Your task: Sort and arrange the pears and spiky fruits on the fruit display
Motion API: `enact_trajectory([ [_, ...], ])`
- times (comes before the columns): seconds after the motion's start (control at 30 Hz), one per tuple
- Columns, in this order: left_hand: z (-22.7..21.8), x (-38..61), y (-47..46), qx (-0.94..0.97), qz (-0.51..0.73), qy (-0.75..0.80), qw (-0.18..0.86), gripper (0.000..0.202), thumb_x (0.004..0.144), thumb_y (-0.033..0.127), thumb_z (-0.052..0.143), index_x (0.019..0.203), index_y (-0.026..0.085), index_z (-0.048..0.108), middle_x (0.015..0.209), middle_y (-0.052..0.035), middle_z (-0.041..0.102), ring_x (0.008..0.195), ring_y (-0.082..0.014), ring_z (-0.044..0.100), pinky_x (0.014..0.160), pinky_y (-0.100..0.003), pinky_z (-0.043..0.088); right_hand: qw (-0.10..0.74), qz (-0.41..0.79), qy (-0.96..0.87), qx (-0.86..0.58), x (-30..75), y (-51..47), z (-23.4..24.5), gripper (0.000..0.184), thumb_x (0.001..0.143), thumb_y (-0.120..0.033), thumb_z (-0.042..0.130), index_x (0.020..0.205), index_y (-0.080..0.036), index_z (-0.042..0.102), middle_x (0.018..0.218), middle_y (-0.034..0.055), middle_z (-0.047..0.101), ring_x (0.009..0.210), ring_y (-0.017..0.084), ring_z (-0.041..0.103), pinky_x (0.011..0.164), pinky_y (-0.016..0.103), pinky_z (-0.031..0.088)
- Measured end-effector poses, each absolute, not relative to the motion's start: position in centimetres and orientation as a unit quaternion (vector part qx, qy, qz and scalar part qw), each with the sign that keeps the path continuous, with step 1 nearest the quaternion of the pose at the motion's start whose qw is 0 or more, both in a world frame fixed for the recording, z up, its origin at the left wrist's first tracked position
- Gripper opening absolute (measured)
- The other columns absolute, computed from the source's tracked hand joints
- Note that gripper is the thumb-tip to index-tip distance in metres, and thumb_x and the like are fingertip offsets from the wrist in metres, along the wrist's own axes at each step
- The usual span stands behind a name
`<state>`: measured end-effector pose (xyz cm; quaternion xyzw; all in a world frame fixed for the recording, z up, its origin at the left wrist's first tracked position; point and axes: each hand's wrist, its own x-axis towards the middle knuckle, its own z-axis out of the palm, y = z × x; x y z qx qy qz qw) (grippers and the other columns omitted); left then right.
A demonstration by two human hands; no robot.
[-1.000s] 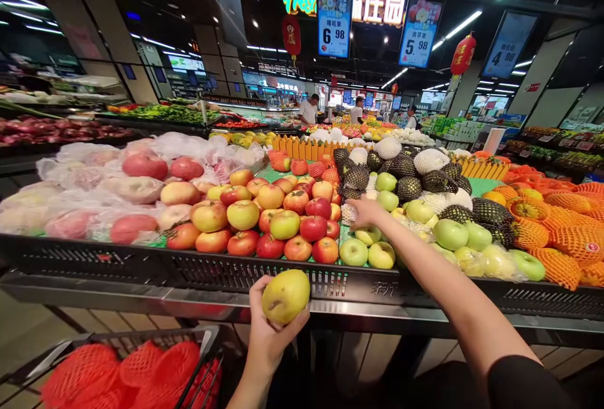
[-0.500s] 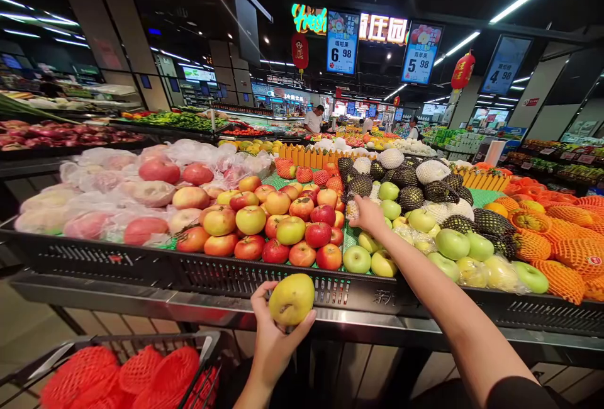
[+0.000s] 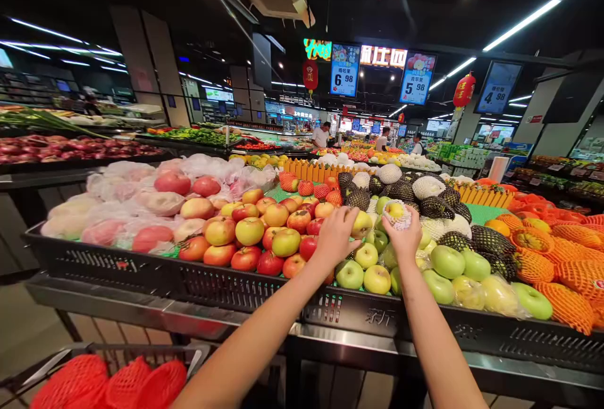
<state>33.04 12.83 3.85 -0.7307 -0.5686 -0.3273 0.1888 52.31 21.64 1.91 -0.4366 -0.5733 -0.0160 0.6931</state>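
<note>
My left hand (image 3: 336, 236) reaches over the front of the display, its fingers curled round a yellow-green apple (image 3: 362, 224). Just to the right, my right hand (image 3: 406, 234) grips a yellow fruit in a white foam net (image 3: 396, 212); its yellow top shows through the net's opening. Below my hands lie loose green apples (image 3: 350, 275). Red and yellow apples (image 3: 250, 231) are piled to the left of my left hand, partly covered by it.
A black slotted tray edge (image 3: 212, 280) runs along the front. Bagged peach-coloured fruit (image 3: 151, 233) fills the left; black-netted fruit (image 3: 436, 209) and orange-netted fruit (image 3: 570, 264) lie right. A basket with red-netted items (image 3: 75, 380) stands at lower left. People (image 3: 321, 136) are in the distance.
My left hand has carried the yellow-green apple from in front of the tray up to the fruit pile. My right hand has drawn back to the right, holding the foam-netted fruit. The view has shifted.
</note>
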Motion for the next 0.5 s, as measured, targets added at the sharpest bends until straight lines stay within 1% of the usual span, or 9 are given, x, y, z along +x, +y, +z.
enact_trajectory([
  [0.07, 5.5, 34.1, 15.1, -0.762, -0.211, -0.584, 0.183, 0.077, 0.077, 0.028, 0.085, 0.139, 0.013, 0.042, 0.128, -0.0171, 0.056, 0.121, -0.0370, 0.052, 0.104, -0.052, 0.048, 0.697, -0.014, -0.577, -0.425, 52.5, 21.9, 1.9, 0.063, 0.069, -0.050, 0.078, 0.121, -0.018, 0.062, 0.116, 0.0109, 0.070, 0.103, 0.027, 0.065, 0.096, 0.043, 0.051],
  [0.13, 6.3, 34.7, 17.0, -0.776, -0.156, -0.588, 0.165, 0.074, 0.070, 0.019, 0.088, 0.131, 0.008, 0.048, 0.118, -0.0186, 0.061, 0.112, -0.0384, 0.059, 0.095, -0.051, 0.053, 0.703, -0.003, -0.569, -0.427, 52.8, 22.1, 1.9, 0.064, 0.069, -0.052, 0.079, 0.121, -0.018, 0.062, 0.114, 0.0105, 0.070, 0.101, 0.027, 0.065, 0.097, 0.045, 0.051],
  [0.2, 6.6, 35.0, 18.7, -0.788, -0.103, -0.591, 0.140, 0.080, 0.062, 0.013, 0.092, 0.129, 0.005, 0.049, 0.120, -0.0210, 0.060, 0.104, -0.0385, 0.063, 0.087, -0.048, 0.057, 0.710, 0.003, -0.554, -0.435, 53.1, 22.3, 1.8, 0.066, 0.068, -0.054, 0.079, 0.122, -0.018, 0.062, 0.112, 0.0108, 0.070, 0.099, 0.028, 0.066, 0.097, 0.046, 0.051],
  [0.27, 6.7, 34.9, 20.2, -0.803, -0.054, -0.583, 0.110, 0.091, 0.055, 0.011, 0.096, 0.132, 0.006, 0.049, 0.129, -0.0224, 0.057, 0.102, -0.0383, 0.066, 0.085, -0.047, 0.059, 0.714, 0.005, -0.547, -0.437, 53.3, 22.4, 1.8, 0.067, 0.069, -0.055, 0.079, 0.122, -0.018, 0.062, 0.113, 0.0116, 0.070, 0.099, 0.028, 0.066, 0.096, 0.047, 0.051],
  [0.33, 6.7, 34.6, 21.5, -0.820, -0.011, -0.568, 0.076, 0.096, 0.050, 0.011, 0.098, 0.133, 0.010, 0.052, 0.133, -0.0208, 0.057, 0.106, -0.0383, 0.066, 0.088, -0.046, 0.059, 0.716, 0.003, -0.547, -0.433, 53.3, 22.3, 1.9, 0.067, 0.069, -0.055, 0.079, 0.123, -0.018, 0.063, 0.115, 0.0120, 0.070, 0.100, 0.029, 0.066, 0.096, 0.046, 0.051],
  [0.4, 6.7, 34.3, 22.8, -0.828, 0.022, -0.559, 0.039, 0.091, 0.046, 0.010, 0.100, 0.127, 0.014, 0.059, 0.126, -0.0169, 0.063, 0.109, -0.0370, 0.066, 0.092, -0.044, 0.058, 0.715, -0.001, -0.557, -0.423, 53.1, 22.2, 1.9, 0.067, 0.069, -0.054, 0.079, 0.123, -0.019, 0.063, 0.117, 0.0119, 0.070, 0.102, 0.029, 0.066, 0.097, 0.045, 0.051],
  [0.43, 6.6, 34.1, 23.3, -0.828, 0.034, -0.559, 0.020, 0.086, 0.044, 0.009, 0.100, 0.121, 0.015, 0.063, 0.119, -0.0149, 0.067, 0.107, -0.0359, 0.067, 0.093, -0.043, 0.058, 0.713, -0.003, -0.562, -0.418, 53.1, 22.1, 2.0, 0.066, 0.069, -0.054, 0.079, 0.123, -0.019, 0.063, 0.118, 0.0119, 0.070, 0.102, 0.029, 0.065, 0.097, 0.045, 0.051],
  [0.5, 6.3, 33.9, 24.2, -0.821, 0.045, -0.568, -0.018, 0.074, 0.040, 0.007, 0.100, 0.106, 0.015, 0.068, 0.104, -0.0107, 0.072, 0.098, -0.0323, 0.069, 0.090, -0.042, 0.059, 0.712, -0.008, -0.572, -0.407, 53.0, 22.0, 2.0, 0.065, 0.071, -0.053, 0.078, 0.123, -0.019, 0.062, 0.118, 0.0121, 0.069, 0.104, 0.029, 0.065, 0.098, 0.045, 0.051],
])
